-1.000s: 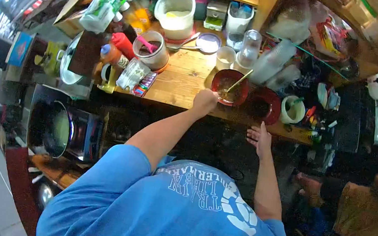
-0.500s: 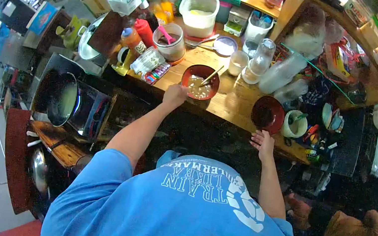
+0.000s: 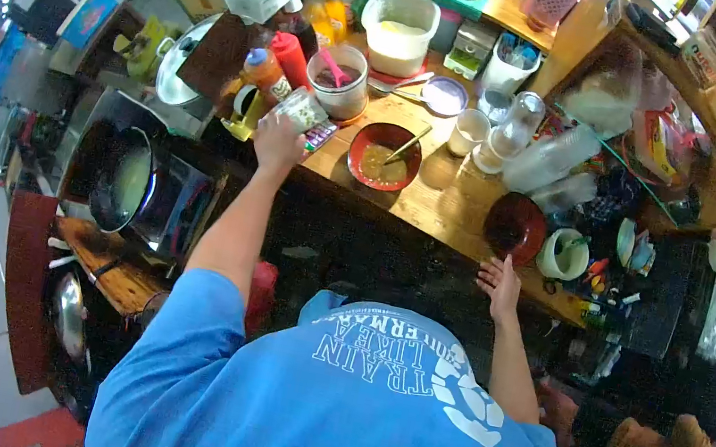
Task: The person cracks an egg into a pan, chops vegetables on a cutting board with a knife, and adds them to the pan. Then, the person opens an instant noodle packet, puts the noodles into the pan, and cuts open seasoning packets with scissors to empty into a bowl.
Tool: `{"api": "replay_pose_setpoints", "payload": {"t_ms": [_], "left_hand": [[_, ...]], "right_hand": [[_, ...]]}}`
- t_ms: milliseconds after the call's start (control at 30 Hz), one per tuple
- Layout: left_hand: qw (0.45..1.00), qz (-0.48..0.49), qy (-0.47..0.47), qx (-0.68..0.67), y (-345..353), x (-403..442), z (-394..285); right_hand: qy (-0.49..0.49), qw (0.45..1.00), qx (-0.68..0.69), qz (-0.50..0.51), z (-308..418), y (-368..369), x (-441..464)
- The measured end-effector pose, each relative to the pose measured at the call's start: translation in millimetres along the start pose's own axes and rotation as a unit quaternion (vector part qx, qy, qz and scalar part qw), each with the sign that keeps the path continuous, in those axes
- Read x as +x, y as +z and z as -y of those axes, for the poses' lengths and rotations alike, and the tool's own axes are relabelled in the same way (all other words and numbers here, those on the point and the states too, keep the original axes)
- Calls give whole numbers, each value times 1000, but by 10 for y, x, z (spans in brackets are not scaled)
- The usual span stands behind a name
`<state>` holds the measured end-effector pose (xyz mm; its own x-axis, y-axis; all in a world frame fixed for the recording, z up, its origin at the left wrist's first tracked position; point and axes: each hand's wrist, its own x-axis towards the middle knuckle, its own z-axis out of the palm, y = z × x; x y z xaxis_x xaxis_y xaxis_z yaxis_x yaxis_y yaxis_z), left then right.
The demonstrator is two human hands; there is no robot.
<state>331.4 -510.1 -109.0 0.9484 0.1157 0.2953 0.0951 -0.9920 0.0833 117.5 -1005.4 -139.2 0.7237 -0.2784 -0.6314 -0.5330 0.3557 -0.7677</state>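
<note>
My left hand [image 3: 279, 143] is at a clear plastic container [image 3: 303, 110] with pale and green contents, its fingers closed around the near side. Small colourful packets [image 3: 320, 135] lie beside it. To the right, a red-brown bowl [image 3: 355, 164] holds a cloudy brownish liquid, and a light-coloured utensil [image 3: 410, 140] leans on its rim. My right hand [image 3: 500, 285] holds nothing. Its fingers are spread at the counter's front edge, just below a second dark red bowl [image 3: 513, 229]; whether a fingertip touches that bowl I cannot tell.
Sauce bottles [image 3: 289, 58] and a tub with a pink handle [image 3: 336, 86] stand behind my left hand. A white tub [image 3: 398, 34] is at the back. Stacked clear cups [image 3: 550, 157] and a pale green container [image 3: 563, 254] are on the right. A pan [image 3: 128, 181] sits at left.
My left hand has left the rim of the liquid-filled bowl and moved left to the clear plastic container. My right hand remains near the dark red bowl. The view has shifted slightly.
</note>
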Motion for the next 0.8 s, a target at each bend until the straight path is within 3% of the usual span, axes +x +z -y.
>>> {"api": "replay_pose_setpoints", "payload": {"t_ms": [67, 133, 233, 500, 600, 700, 733, 767, 800], "left_hand": [[999, -5, 31, 9, 33, 98, 133], [992, 112, 58, -5, 49, 221, 216], [985, 168, 35, -22, 219, 349, 319], [982, 188, 20, -4, 24, 421, 215], [967, 164, -102, -168, -162, 315, 158], [957, 92, -113, -251, -23, 73, 328], [923, 121, -180, -319, -363, -10, 147], [923, 122, -177, -320, -358, -148, 178], [890, 123, -162, -408, -303, -304, 219]], "right_hand": [[-6, 1000, -4, 4, -60, -28, -44], [-12, 1000, -7, 9, -169, -83, -65], [-13, 997, -73, -3, -350, -166, -148], [33, 997, -68, -26, -608, -70, -315], [38, 998, -56, -19, -666, -6, -295], [41, 997, -59, -36, -717, 64, -279], [41, 997, -57, -37, -744, 66, -270], [50, 997, -56, -32, -768, 58, -264], [59, 996, -56, -27, -792, 37, -263]]}}
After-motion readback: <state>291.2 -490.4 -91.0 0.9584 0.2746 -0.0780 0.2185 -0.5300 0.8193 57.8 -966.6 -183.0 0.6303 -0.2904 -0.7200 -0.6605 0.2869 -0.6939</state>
